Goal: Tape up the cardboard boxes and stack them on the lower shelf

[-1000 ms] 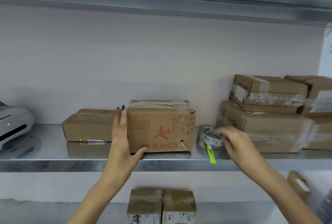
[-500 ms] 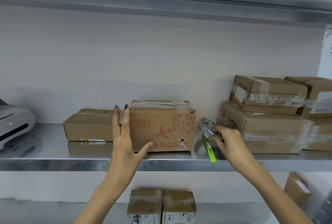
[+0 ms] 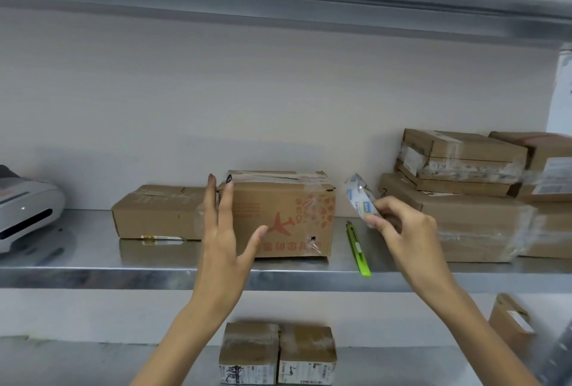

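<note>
- The steel upper shelf (image 3: 93, 271) ran across the whole view as it had a second earlier, with a lower shelf (image 3: 77, 364) beneath it.
- At the right, the stack of taped boxes (image 3: 464, 200) sat where it had been, wrapped in clear film and well apart from the hands.
- The printed cardboard box (image 3: 294, 215), marked with a red aeroplane and taped along its top seam, stood near the middle of the upper shelf and had not shifted.
- Just left of it and touching it, a flatter plain box (image 3: 158, 212) stayed in place.
- A white device (image 3: 28, 206) remained at the far left edge of the shelf.
- Two small taped boxes (image 3: 278, 351) stood side by side on the lower shelf, and another small box (image 3: 510, 320) leaned at the right.
- The left hand (image 3: 223, 243) was spread wide in front of the printed box's left corner, fingers straight and thumb out, gripping nothing; whether it touched the cardboard could not be told. It had barely moved.
- The right hand (image 3: 399, 227) had risen from the shelf, its fingers pinched around the tape roll.
- The tape roll (image 3: 360, 200), which a second ago lay flat on the shelf beside the printed box, was now lifted clear and tilted on edge, between that box and the right stack.
- The green utility knife (image 3: 359, 249) lay alone on the shelf, its end over the front lip.
</note>
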The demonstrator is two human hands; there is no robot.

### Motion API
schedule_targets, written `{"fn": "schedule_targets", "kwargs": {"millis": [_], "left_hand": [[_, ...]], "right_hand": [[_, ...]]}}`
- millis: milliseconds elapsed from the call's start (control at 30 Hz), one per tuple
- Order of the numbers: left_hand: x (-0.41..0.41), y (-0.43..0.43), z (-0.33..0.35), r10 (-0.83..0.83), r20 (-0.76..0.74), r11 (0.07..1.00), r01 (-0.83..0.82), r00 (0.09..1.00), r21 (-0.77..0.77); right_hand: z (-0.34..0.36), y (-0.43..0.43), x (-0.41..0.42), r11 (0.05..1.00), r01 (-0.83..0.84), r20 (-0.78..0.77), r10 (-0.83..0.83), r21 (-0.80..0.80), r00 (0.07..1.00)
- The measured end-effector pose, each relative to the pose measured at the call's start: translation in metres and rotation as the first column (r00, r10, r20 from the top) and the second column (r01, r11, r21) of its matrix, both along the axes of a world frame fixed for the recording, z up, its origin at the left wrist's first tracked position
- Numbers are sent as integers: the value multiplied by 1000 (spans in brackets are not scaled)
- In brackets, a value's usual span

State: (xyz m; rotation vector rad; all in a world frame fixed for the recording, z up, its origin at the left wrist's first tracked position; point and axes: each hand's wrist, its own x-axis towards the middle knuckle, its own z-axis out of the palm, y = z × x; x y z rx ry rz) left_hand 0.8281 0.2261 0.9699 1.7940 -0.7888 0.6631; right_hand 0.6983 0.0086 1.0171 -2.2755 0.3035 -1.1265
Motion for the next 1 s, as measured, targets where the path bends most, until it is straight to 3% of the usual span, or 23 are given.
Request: {"fn": "schedule_targets", "kwargs": {"millis": [100,267,400,500,633,700,767,833,1000], "left_hand": [[-4,-1,6,10,50,1000,-8,999,-27],[-24,-12,33,-32,263,997,48,964,-55],[-48,-29,60,-231,323,972,229,918,45],[-56,-34,68,-341,258,940,330,904,84],[-61,-33,68,-287,202,955,297,936,-18],[-62,-33,65,-349,108,930,358,931,-85],[-62,-30,64,-547,-128,834,524,828,-173],[-59,-25,64,-616,-281,787,594,736,-170],[-53,-14,66,-605,-310,795,575,734,-191]], "right_hand": [[3,7,-7,1000,-19,13,19,19,1000],[4,34,-28,995,-99,96,100,-15,990],[-2,59,-36,986,-166,113,165,2,980],[-6,71,-37,981,-189,122,183,40,976],[-13,79,-37,966,-214,160,191,143,968],[-17,84,-38,955,-227,170,195,193,966],[-20,88,-38,944,-237,184,197,231,963],[-22,91,-40,932,-262,172,224,249,959],[-29,95,-42,936,-283,142,257,212,956]]}}
